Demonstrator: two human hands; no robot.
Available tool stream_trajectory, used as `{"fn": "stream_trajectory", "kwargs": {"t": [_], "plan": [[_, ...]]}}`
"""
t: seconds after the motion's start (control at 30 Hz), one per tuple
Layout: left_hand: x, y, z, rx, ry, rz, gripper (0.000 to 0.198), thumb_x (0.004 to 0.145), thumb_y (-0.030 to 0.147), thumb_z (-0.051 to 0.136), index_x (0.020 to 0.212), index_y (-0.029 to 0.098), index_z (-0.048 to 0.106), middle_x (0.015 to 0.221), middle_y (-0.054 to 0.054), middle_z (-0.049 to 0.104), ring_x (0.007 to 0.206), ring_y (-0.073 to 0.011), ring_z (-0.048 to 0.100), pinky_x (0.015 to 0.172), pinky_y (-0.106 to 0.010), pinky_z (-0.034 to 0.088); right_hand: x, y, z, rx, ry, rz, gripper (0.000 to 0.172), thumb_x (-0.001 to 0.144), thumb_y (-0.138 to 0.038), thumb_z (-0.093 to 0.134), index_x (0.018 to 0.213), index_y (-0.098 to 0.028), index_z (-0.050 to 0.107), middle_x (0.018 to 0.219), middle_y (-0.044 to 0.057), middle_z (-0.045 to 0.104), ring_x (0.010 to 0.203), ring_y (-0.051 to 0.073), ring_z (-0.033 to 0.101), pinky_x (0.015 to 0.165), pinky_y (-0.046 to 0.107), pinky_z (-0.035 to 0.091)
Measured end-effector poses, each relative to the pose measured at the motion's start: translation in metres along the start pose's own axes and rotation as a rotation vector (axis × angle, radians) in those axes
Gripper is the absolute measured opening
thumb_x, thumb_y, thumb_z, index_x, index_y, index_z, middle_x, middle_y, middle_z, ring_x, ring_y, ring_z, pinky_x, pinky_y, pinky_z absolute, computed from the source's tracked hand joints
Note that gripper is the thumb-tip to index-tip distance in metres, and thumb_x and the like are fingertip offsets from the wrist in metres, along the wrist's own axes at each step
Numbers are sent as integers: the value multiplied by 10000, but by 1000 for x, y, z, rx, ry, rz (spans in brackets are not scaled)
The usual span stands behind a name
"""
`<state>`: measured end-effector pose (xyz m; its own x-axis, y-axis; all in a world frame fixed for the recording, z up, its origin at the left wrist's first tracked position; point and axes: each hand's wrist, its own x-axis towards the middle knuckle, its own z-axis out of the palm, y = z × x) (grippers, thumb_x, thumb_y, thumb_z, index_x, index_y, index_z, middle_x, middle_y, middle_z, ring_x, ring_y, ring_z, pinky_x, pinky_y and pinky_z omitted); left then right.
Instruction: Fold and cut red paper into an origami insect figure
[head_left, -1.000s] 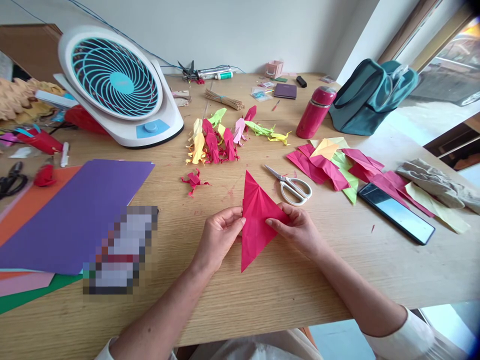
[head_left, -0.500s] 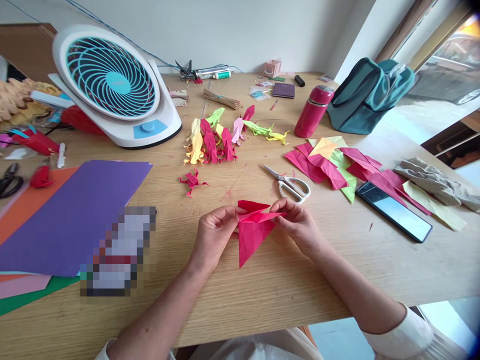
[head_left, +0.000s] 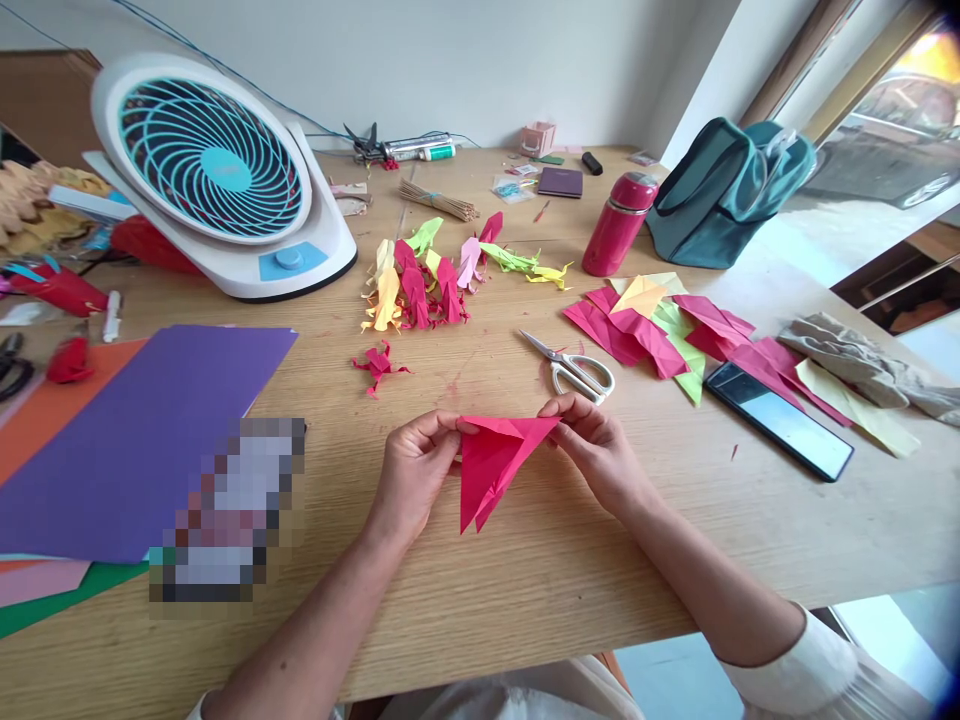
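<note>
A folded piece of red origami paper hangs between my two hands, its points facing down toward the table's front edge. My left hand pinches its upper left corner between thumb and fingers. At the upper right corner, my right hand grips it the same way. Just beyond my right hand lie scissors with white handles. A small red folded-paper figure rests past my left hand. Behind it stand several folded figures in red, yellow, green and pink.
Purple paper sheets and a blurred-out phone-like object lie left. A fan stands behind them. To the right are folded papers, a phone, a red flask and a teal bag.
The flap that stuck up at the back of the red paper now hangs down, leaving a straight top edge and two lower points. Both hands keep their pinch.
</note>
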<state>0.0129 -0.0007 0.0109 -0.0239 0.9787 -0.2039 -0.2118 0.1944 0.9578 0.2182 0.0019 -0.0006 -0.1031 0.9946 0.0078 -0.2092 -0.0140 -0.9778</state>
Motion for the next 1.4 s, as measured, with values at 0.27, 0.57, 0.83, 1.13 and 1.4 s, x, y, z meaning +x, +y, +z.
{"fn": "stream_trajectory", "kwargs": {"t": [0.27,0.57,0.83,1.13,1.4], "plan": [[2,3,-3,65,8,24,100,699,254,712,732,159,721,662,10,699,581,-95,612,524,-167,503,-1,2,-1,-115,21,40,285,818,-474,753,791,-198,685,714,4,651,653,127,566,643,275,482],[4,5,-3,24,-5,-77,108,691,244,674,758,161,691,664,21,677,543,-98,600,479,-175,470,1,1,-1,-113,51,103,316,789,-507,761,827,-196,730,748,17,691,602,119,583,602,274,511],[3,2,-3,27,-66,-98,268,707,345,796,873,162,691,798,-15,731,640,-108,645,538,-181,513,1,4,-3,-138,84,94,323,783,-506,771,885,-200,747,759,16,706,603,117,608,581,262,503],[6,-4,-4,42,15,0,266,700,314,790,830,166,611,789,-2,693,675,-107,636,582,-191,512,-2,5,-3,-95,90,145,366,812,-490,766,1026,-219,642,836,29,747,628,121,650,575,245,507],[8,-8,-3,3,121,71,364,682,298,796,860,205,492,774,31,649,680,-100,621,626,-198,494,-17,1,25,-48,-264,394,407,830,-572,725,865,-176,639,808,56,740,608,139,690,564,262,571]]}}
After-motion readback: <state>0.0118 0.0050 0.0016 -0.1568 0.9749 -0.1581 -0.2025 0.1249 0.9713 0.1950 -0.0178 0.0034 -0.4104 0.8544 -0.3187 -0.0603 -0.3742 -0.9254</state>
